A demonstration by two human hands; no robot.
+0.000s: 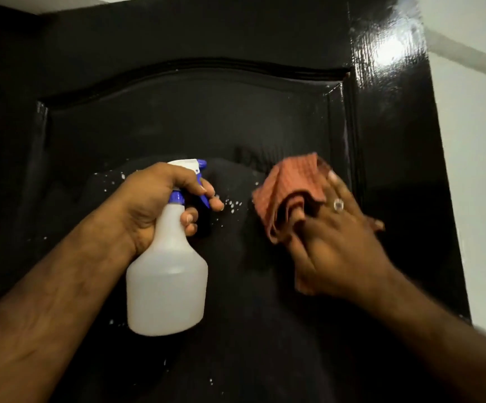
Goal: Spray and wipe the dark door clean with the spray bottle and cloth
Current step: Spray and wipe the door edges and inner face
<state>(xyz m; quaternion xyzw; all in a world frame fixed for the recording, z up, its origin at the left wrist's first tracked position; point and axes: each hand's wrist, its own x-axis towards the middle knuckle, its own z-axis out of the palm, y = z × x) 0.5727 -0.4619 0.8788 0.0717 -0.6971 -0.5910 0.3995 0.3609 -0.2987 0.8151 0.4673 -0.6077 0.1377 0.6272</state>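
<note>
No readable txt or labels anywhere (spray bottle (167,274) is plain, unmarked).

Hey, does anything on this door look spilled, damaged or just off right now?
Nothing damaged. White droplets speckle the dark door beside the spray bottle in the left hand, still unwiped. The right hand presses the cloth nearby.

door (178,112): glossy black, white droplet specks | spray bottle (167,280): translucent white, blue trigger and collar | cloth (289,193): ribbed rust-orange | right wall (483,155): pale grey-white
</note>
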